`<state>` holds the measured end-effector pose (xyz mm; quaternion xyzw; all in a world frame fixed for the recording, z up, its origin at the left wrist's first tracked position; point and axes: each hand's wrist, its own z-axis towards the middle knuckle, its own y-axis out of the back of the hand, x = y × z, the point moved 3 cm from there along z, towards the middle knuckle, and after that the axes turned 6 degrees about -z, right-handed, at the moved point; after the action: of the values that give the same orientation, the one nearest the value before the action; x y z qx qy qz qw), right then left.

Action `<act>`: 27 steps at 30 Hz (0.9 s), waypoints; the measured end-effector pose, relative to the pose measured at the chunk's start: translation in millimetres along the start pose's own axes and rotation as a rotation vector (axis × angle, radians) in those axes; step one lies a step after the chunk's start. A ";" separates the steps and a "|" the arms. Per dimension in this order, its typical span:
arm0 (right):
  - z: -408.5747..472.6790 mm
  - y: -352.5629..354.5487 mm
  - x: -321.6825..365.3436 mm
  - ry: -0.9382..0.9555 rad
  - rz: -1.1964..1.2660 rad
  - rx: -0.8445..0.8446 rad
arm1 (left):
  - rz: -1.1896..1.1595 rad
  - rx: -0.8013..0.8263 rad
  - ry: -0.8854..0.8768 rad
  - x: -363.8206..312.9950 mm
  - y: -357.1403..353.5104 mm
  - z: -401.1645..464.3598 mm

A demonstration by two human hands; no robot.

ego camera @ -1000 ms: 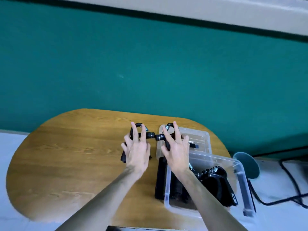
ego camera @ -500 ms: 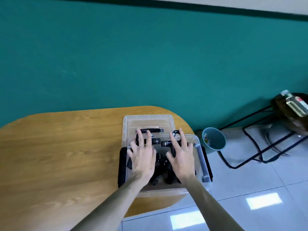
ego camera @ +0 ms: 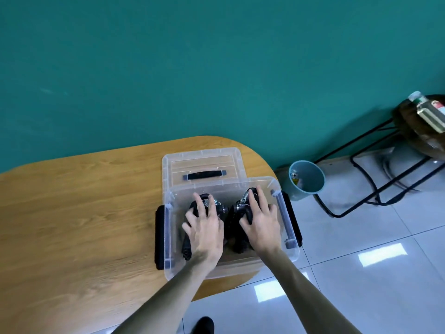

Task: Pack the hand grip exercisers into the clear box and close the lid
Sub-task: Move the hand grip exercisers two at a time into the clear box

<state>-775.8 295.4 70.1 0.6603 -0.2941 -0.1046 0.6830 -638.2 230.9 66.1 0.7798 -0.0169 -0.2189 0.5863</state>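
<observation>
The clear box stands at the right end of the wooden table, open on top. Both my hands are down inside it. My left hand grips a black hand grip exerciser whose steel spring shows past my fingertips. A second black exerciser is held by my right hand beside the first. More black exerciser handles lie beneath, partly hidden by my hands. The clear lid with a black handle lies flat on the table just behind the box.
Black latches hang on both short sides of the box. A teal bin stands on the tiled floor right of the table. Further right is a black metal stand with a bottle on its seat. The teal wall is behind.
My hands carried the two exercisers from the table and lid area down into the box. The view swung right, so the box now sits at the centre.
</observation>
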 end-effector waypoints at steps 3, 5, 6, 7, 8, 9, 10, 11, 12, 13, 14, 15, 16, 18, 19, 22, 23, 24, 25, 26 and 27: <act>4.5 -6.9 0.7 0.028 -0.046 0.052 | 0.043 0.009 -0.025 1.5 -9.8 1.8; 7.5 -9.9 1.2 0.028 -0.081 0.089 | 0.048 0.002 -0.013 1.9 -12.8 4.0; 8.7 -10.0 1.3 0.025 -0.089 0.094 | 0.047 -0.002 -0.004 1.8 -13.0 4.7; 10.2 -9.7 2.1 0.025 -0.095 0.104 | 0.047 0.000 0.002 2.1 -12.7 5.4; 11.8 -9.6 2.2 0.026 -0.101 0.118 | 0.048 0.006 0.004 2.3 -12.2 6.0; 13.6 -9.3 2.7 0.029 -0.105 0.133 | 0.046 0.014 0.004 2.7 -11.5 6.8; 15.1 -9.4 2.6 0.028 -0.103 0.150 | 0.040 0.023 0.006 3.2 -10.8 7.9; 16.1 -9.2 2.1 0.021 -0.096 0.169 | 0.029 0.033 0.012 3.5 -9.9 8.8; 16.9 -9.4 1.3 0.014 -0.085 0.187 | 0.019 0.039 0.021 3.7 -8.8 10.1; 17.3 -9.2 0.7 0.008 -0.073 0.201 | 0.012 0.041 0.028 3.3 -7.3 11.4; 16.9 -9.1 0.6 0.005 -0.064 0.214 | 0.001 0.039 0.036 2.7 -6.0 11.8; 16.0 -8.6 1.3 0.006 -0.060 0.222 | -0.012 0.035 0.043 2.2 -5.1 11.4; 15.5 -8.4 1.7 0.011 -0.060 0.227 | -0.024 0.033 0.051 2.0 -5.1 10.9; 16.4 -7.6 2.3 0.018 -0.059 0.236 | -0.041 0.044 0.074 0.9 -5.7 9.3; 17.7 -7.1 2.9 0.020 -0.057 0.242 | -0.046 0.054 0.089 0.7 -5.3 8.4; 21.5 -7.4 2.0 0.033 -0.077 0.249 | -0.038 0.060 0.110 -0.8 -3.9 8.0; 22.6 -7.1 2.0 0.037 -0.083 0.248 | -0.035 0.056 0.115 -1.5 -3.4 8.8; 23.9 -7.2 1.8 0.041 -0.085 0.247 | -0.035 0.053 0.122 -2.4 -2.9 9.5; 24.9 -7.6 1.6 0.043 -0.089 0.246 | -0.035 0.054 0.129 -3.4 -2.7 9.6; 25.0 -8.1 1.3 0.047 -0.097 0.248 | -0.030 0.057 0.134 -4.0 -3.1 9.0; 25.0 -8.1 1.3 0.052 -0.109 0.244 | -0.026 0.061 0.132 -4.4 -3.5 8.7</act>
<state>-786.2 272.9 61.5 0.7560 -0.2505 -0.0878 0.5983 -646.1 225.4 62.4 0.8100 0.0251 -0.1740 0.5594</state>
